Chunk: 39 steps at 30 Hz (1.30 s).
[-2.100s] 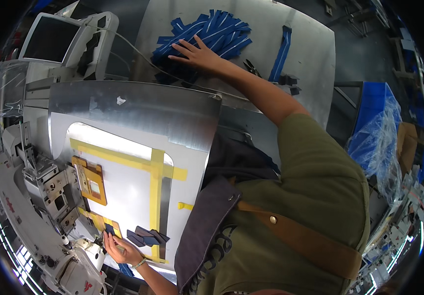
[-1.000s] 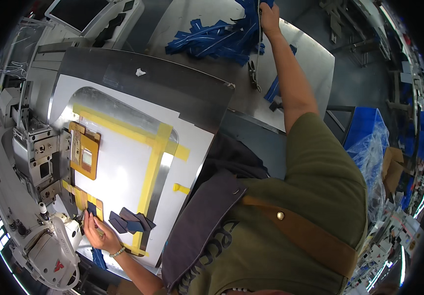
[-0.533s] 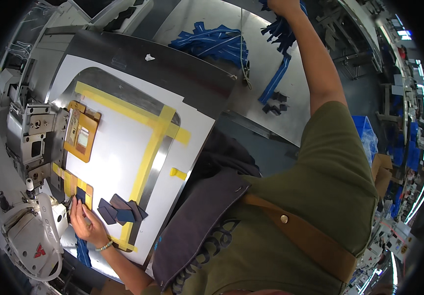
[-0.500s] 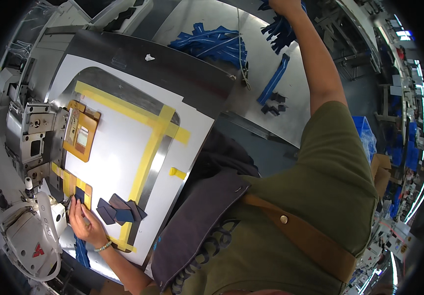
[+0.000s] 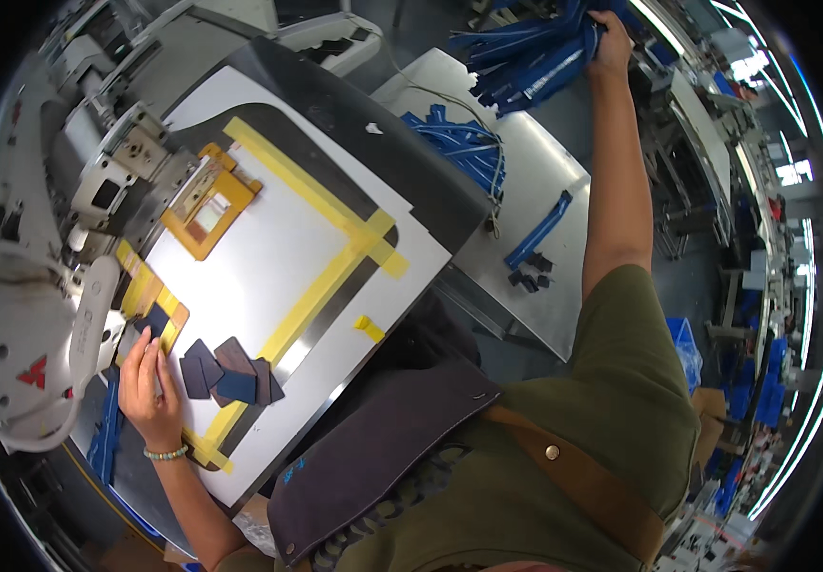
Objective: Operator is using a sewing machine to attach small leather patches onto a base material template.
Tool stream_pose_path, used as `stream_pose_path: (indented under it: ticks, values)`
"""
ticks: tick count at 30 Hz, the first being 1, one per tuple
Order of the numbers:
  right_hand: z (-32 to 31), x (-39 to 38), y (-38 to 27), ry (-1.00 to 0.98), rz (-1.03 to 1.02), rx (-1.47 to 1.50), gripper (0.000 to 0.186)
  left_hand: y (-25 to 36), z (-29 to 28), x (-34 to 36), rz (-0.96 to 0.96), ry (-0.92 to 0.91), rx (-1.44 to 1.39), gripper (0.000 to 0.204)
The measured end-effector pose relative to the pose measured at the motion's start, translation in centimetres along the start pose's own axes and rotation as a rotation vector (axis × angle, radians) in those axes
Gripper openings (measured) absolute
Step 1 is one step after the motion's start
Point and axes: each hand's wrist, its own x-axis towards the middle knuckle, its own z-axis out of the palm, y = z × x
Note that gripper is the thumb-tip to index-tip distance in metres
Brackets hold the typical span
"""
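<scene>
reaching far up with the right hand (image 5: 610,43), its fingers closed around a bundle of blue strips (image 5: 535,57) above the far edge of the bench (image 5: 535,286).

resting the left hand (image 5: 147,381) flat, fingers open and spread, on a small dark piece (image 5: 155,321) beside the sewing machine (image 5: 40,315), just next to a little pile of dark fabric pieces (image 5: 230,370) on the white work plate (image 5: 278,257) with yellow tape lines (image 5: 321,286). probably light, soft and floppy strips, hanging loose from the grip, so better taken near the middle of the bundle to avoid slipping out one by one. more blue strips (image 5: 454,148) lying on the grey side table (image 5: 545,172), well apart from the left hand.
</scene>
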Motion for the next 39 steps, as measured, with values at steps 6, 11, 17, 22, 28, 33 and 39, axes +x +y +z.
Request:
stream_pose_path:
  ticks: [6, 11, 17, 22, 28, 33, 39]
  values:
    - [8.2, -2.1, -1.8, -0.405, -0.432, -0.564, 0.023, 0.6, -0.4, 1.9, 0.027, 0.077, -0.109, 0.02]
    - [22.2, -16.5, -2.3, -0.81, -0.482, -0.818, 0.04, 0.0, -0.5, 1.3, -0.021, 0.077, -0.147, 0.017]
    - [33.8, -29.8, 2.6, -1.381, -0.69, -0.571, 0.065, -0.2, -0.8, 1.3, -0.005, 0.082, -0.18, 0.016]
    - [38.8, -34.3, 6.7, -1.518, -0.93, -0.623, 0.061, 0.0, -0.8, 1.2, 0.005, 0.049, -0.214, 0.014]
    - [40.0, -37.1, 11.7, -1.286, -1.022, -0.816, 0.063, 0.4, -0.6, 1.8, 0.011, 0.012, -0.23, 0.013]
    - [39.0, -33.3, 8.4, -1.215, -0.887, -0.534, 0.071, 0.6, -0.7, 1.5, -0.006, 0.01, -0.231, 0.016]
    - [38.2, -29.7, -1.5, -1.446, -0.477, -0.851, 0.028, 0.3, -0.8, 1.3, -0.039, -0.002, -0.196, 0.017]
